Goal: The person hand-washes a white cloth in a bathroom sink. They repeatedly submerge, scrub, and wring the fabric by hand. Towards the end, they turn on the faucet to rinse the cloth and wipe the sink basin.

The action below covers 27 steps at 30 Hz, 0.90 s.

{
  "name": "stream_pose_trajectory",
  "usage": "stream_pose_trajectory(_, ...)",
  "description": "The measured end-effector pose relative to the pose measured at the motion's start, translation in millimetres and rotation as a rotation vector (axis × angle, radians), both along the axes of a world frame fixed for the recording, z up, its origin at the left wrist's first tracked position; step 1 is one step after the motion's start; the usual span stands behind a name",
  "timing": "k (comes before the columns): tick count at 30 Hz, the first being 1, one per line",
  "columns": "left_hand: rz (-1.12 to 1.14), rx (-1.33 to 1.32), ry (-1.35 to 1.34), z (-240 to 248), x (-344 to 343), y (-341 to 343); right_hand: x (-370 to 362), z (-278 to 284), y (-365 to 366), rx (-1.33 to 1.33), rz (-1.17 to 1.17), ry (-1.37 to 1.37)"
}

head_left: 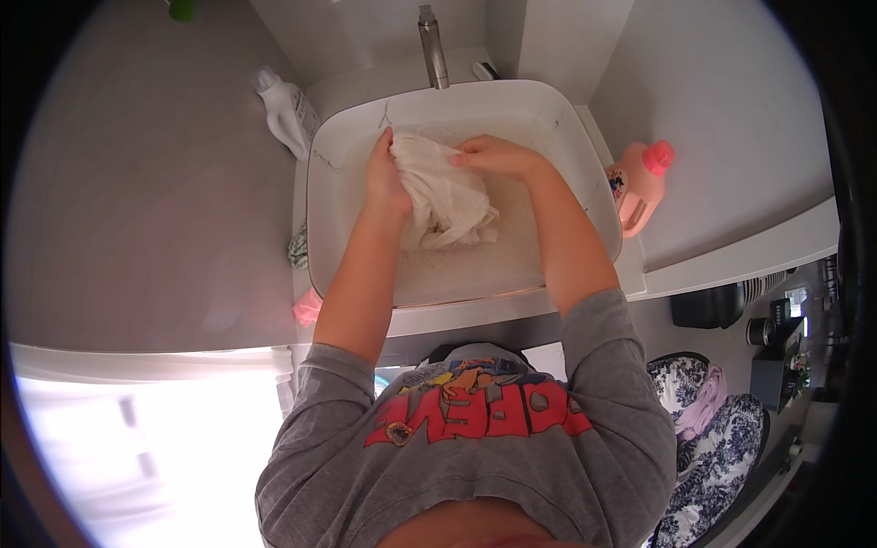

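Shirt (493,466): spreads across the near side, grey with a bright print; runs off the near edge.
Window (201,447): glares at near left, too washed out to show anything beyond.
Sink (343,183): fills the middle, white; seems to hold water, of a depth hard to judge.
Floral padding (735,434): shows at near right, partly covered by the shirt.
White cloth (443,187): hangs bunched over the sink's middle, between both hands; cannot tell where folds end and water begins at its near end.
Pink bottle (644,187): stands right of the sink, partly masked by the rim.
White bottle (288,114): leans at far left, just beside the rim.
Left hand (387,178): grips the white cloth's left edge; hides most fingers behind it.
Tap (433,50): rises beyond the far rim.
Right hand (498,155): pinches the white cloth's far right edge between thumb and fingers.
Dark item (484,70): peeks out right of the tap, too small to identify.
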<state>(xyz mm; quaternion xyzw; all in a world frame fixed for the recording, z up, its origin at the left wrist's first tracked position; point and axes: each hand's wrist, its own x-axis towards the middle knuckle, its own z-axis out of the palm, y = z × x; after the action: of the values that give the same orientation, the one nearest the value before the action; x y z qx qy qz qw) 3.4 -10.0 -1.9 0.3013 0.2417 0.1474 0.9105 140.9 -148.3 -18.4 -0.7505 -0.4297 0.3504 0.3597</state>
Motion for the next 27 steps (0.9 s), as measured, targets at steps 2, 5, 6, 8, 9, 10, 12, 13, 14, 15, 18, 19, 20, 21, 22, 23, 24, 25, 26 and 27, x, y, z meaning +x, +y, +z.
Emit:
stream_pose_trajectory(2,0.006,-0.007,-0.007,1,0,3,3,-6,-6,0.092,-0.064,0.215)
stream_pose_trajectory(5,0.037,0.026,0.012,7,-2,2,10,-3,-9,0.245,-0.139,0.424)
stream_pose_trajectory(6,0.083,0.068,0.027,11,-2,1,12,0,-10,0.299,-0.162,0.474)
stream_pose_trajectory(8,0.142,0.295,0.029,10,-2,3,6,12,-9,0.409,-0.207,0.494)
stream_pose_trajectory(9,0.153,0.481,0.019,1,-2,9,4,16,-9,0.464,-0.230,0.504)
stream_pose_trajectory(10,0.161,0.666,0.008,-6,-1,15,3,18,-9,0.480,-0.227,0.506)
stream_pose_trajectory(12,0.337,1.141,-0.036,-21,2,24,2,21,-9,0.513,-0.213,0.512)
stream_pose_trajectory(13,0.421,1.376,-0.059,-16,2,22,2,20,-9,0.521,-0.212,0.525)
stream_pose_trajectory(14,0.257,1.308,0.062,-12,2,19,2,19,-9,0.528,-0.211,0.537)
stream_pose_trajectory(15,0.095,1.231,0.180,-8,0,15,2,18,-10,0.536,-0.211,0.549)
stream_pose_trajectory(18,-0.204,1.183,0.209,0,-6,-5,1,19,-9,0.477,-0.214,0.563)
stream_pose_trajectory(19,-0.273,1.200,0.164,0,-7,-9,0,21,-8,0.474,-0.201,0.555)
stream_pose_trajectory(20,-0.164,1.192,0.112,-5,-4,-8,-2,22,-7,0.472,-0.187,0.548)
stream_pose_trajectory(21,-0.056,1.181,0.060,-15,0,-5,-4,23,-6,0.470,-0.174,0.541)
stream_pose_trajectory(22,0.046,1.168,0.008,-15,2,-5,-2,22,-7,0.454,-0.159,0.503)
stream_pose_trajectory(23,0.093,1.145,0.040,-15,2,-2,1,21,-9,0.438,-0.143,0.465)
stream_pose_trajectory(24,0.139,1.123,0.071,-14,0,3,3,19,-9,0.422,-0.127,0.426)
stream_pose_trajectory(25,0.188,1.099,0.101,-11,-1,5,5,17,-9,0.370,-0.131,0.343)
stream_pose_trajectory(26,0.197,1.047,0.079,-14,1,6,6,14,-8,0.318,-0.135,0.259)
stream_pose_trajectory(27,0.205,0.995,0.057,-20,4,7,7,12,-7,0.266,-0.139,0.175)
